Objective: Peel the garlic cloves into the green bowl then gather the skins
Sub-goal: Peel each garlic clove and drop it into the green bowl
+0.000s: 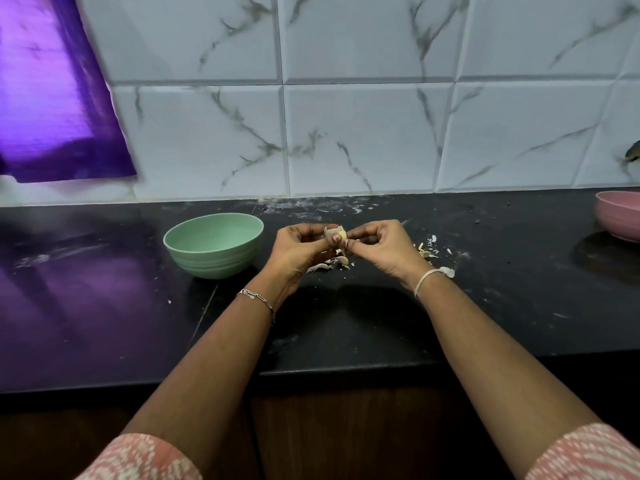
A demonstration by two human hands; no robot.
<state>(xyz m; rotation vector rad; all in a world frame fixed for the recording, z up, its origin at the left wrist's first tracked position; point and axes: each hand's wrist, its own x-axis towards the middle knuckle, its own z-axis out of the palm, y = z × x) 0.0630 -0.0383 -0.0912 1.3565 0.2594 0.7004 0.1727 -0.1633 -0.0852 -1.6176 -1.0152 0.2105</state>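
A pale garlic clove with loose skin is held above the black counter between both hands. My left hand grips it from the left, thumb against it. My right hand pinches it from the right with fingertips. The green bowl stands on the counter just left of my left hand; its inside looks empty from here. Papery garlic skins lie on the counter under my hands, and more skins lie scattered to the right of my right hand.
A pink bowl stands at the far right edge of the black counter. A marble-tiled wall rises behind. A purple sheet hangs at the upper left. The counter's front edge runs below my forearms.
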